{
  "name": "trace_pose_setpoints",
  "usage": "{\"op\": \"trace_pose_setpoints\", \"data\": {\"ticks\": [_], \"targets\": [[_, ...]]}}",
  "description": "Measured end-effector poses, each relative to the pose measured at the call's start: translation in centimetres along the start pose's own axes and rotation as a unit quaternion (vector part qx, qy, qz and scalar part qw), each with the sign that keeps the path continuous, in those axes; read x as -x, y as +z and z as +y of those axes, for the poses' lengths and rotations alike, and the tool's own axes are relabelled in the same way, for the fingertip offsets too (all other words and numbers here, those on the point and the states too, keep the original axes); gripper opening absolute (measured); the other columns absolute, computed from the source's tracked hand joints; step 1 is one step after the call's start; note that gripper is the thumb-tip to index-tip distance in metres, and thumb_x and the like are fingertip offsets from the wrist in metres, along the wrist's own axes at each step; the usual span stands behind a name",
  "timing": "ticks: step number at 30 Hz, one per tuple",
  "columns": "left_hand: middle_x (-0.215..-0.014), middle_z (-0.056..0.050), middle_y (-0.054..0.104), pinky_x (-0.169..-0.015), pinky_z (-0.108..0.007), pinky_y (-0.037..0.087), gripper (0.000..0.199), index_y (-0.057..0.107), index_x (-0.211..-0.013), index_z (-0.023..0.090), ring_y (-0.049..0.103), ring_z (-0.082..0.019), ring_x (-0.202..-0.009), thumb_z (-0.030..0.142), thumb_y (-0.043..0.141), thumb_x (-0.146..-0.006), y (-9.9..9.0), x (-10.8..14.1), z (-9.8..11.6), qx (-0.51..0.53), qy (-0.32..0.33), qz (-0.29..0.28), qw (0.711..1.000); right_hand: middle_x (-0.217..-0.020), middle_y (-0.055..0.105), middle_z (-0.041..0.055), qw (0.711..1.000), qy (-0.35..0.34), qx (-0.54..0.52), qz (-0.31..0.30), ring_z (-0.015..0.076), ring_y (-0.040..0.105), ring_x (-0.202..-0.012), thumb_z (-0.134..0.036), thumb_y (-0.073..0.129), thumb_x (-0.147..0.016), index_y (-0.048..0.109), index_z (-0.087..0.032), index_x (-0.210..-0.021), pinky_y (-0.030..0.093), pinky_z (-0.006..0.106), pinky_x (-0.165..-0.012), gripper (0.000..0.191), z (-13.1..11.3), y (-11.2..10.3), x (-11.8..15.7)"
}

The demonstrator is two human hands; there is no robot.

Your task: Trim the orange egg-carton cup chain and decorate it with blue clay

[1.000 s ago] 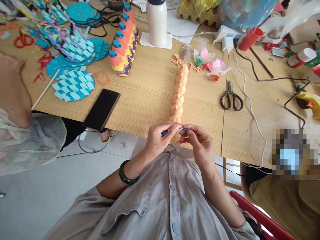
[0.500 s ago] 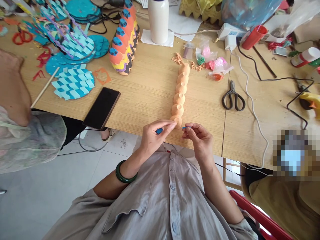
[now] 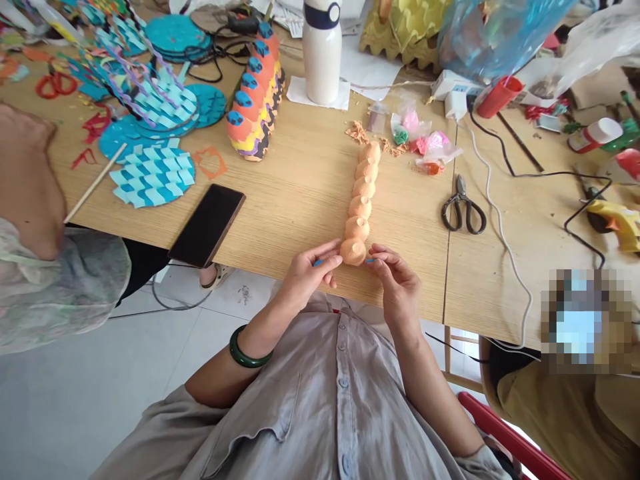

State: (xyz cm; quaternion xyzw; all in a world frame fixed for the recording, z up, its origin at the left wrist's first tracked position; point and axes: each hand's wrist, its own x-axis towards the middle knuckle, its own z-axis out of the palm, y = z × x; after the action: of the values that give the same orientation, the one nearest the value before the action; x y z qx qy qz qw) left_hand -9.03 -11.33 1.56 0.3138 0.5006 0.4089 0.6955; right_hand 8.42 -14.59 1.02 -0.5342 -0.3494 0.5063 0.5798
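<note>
A strip of orange bumps (image 3: 361,207), like a row of egg-carton cups covered in clay, runs lengthwise away from me, its near end at the table edge. My left hand (image 3: 304,279) is beside that end, thumb and fingertips at the nearest bump. Partly hidden in its fingers is a lump of blue clay (image 3: 318,263). On the other side, my right hand (image 3: 399,285) pinches a small blue clay piece (image 3: 371,260) close to the same bump. Whether that piece touches the bump I cannot tell.
A finished-looking painted strip (image 3: 255,100) stands left of a white bottle (image 3: 323,67). A phone (image 3: 207,225) overhangs the front edge. Black scissors (image 3: 463,207) and a white cable (image 3: 495,200) lie to the right. Another person's arm (image 3: 30,180) rests at left.
The left hand has drawn back slightly from the nearest bump, uncovering it, and less of its blue clay shows. The right hand stays close by, still pinching. The view has shifted slightly.
</note>
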Motion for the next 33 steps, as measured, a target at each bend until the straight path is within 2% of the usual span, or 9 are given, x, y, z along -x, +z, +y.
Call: {"op": "trace_pose_setpoints", "data": {"ticks": [2,4,7,11,16,20,26,33], "targets": [[-0.079,0.001,0.068,-0.049,-0.017,0.048,0.035,0.08,-0.107,0.016,0.04,0.0,-0.05,0.025,0.083,-0.072,0.3,-0.2,0.5,0.093,-0.051,-0.04,0.994,-0.119,0.073,0.0036,1.0,0.0,-0.02,0.009,0.0212,0.064,-0.122,-0.034,0.079,-0.087,0.078,-0.027,-0.09,0.051,0.041,-0.108,0.008,-0.4,-0.1,-0.1],[-0.07,0.004,0.058,-0.05,-0.014,0.045,0.026,0.08,-0.096,0.016,0.037,0.001,-0.05,0.019,0.084,-0.07,0.7,-0.2,0.9,0.158,-0.099,-0.066,0.98,-0.118,0.073,0.0033,0.999,0.008,-0.047,0.014,0.0211,0.065,-0.12,-0.033,0.079,-0.086,0.079,-0.027,-0.089,0.054,0.039,-0.103,0.007,-0.9,-0.1,-0.1],[-0.068,0.006,0.051,-0.048,-0.012,0.041,0.019,0.074,-0.082,0.014,0.036,0.002,-0.051,0.011,0.085,-0.066,1.6,0.0,1.3,0.216,-0.142,-0.061,0.964,-0.114,0.073,0.0032,0.997,0.018,-0.076,0.02,0.0214,0.065,-0.118,-0.032,0.081,-0.085,0.079,-0.027,-0.088,0.059,0.038,-0.096,0.007,-1.4,0.0,0.0],[-0.065,0.008,0.047,-0.047,-0.012,0.039,0.029,0.063,-0.07,0.013,0.039,0.002,-0.051,0.012,0.09,-0.062,2.9,0.6,1.4,0.249,-0.154,-0.043,0.955,-0.113,0.073,0.0036,0.998,0.004,-0.064,0.021,0.022,0.066,-0.116,-0.034,0.08,-0.085,0.079,-0.027,-0.088,0.061,0.039,-0.092,0.008,-1.5,-0.1,0.4],[-0.066,0.008,0.054,-0.045,-0.012,0.041,0.027,0.069,-0.074,0.011,0.041,0.002,-0.048,0.016,0.092,-0.063,3.8,0.9,1.2,0.248,-0.143,-0.041,0.957,-0.125,0.069,0.0026,0.994,-0.088,0.035,0.058,0.0217,0.061,-0.128,-0.031,0.074,-0.091,0.077,-0.029,-0.094,0.055,0.043,-0.105,0.005,-1.7,-0.3,1.1],[-0.073,0.004,0.065,-0.044,-0.012,0.043,0.025,0.075,-0.079,0.011,0.041,0.002,-0.047,0.024,0.093,-0.066,4.4,0.9,0.9,0.239,-0.13,-0.069,0.96,-0.128,0.066,0.0022,0.979,-0.166,0.093,0.068,0.022,0.056,-0.135,-0.028,0.071,-0.094,0.076,-0.031,-0.097,0.047,0.049,-0.115,0.007,-1.6,-0.2,1.4],[-0.075,0.003,0.067,-0.044,-0.014,0.044,0.025,0.077,-0.081,0.011,0.041,0.001,-0.046,0.026,0.092,-0.068,5.1,1.2,1.0,0.237,-0.115,-0.082,0.961,-0.138,0.061,0.0025,0.971,-0.181,0.132,0.088,0.0237,0.05,-0.143,-0.027,0.069,-0.095,0.075,-0.031,-0.1,0.037,0.056,-0.123,0.009,-1.3,0.0,1.6],[-0.071,0.004,0.063,-0.048,-0.015,0.043,0.024,0.08,-0.09,0.012,0.039,0.001,-0.046,0.025,0.089,-0.072,5.4,1.3,0.9,0.229,-0.119,-0.093,0.962,-0.14,0.06,0.0026,0.962,-0.21,0.15,0.09,0.0245,0.051,-0.143,-0.028,0.068,-0.096,0.075,-0.031,-0.1,0.039,0.056,-0.121,0.008,-1.5,0.2,1.6]]}}
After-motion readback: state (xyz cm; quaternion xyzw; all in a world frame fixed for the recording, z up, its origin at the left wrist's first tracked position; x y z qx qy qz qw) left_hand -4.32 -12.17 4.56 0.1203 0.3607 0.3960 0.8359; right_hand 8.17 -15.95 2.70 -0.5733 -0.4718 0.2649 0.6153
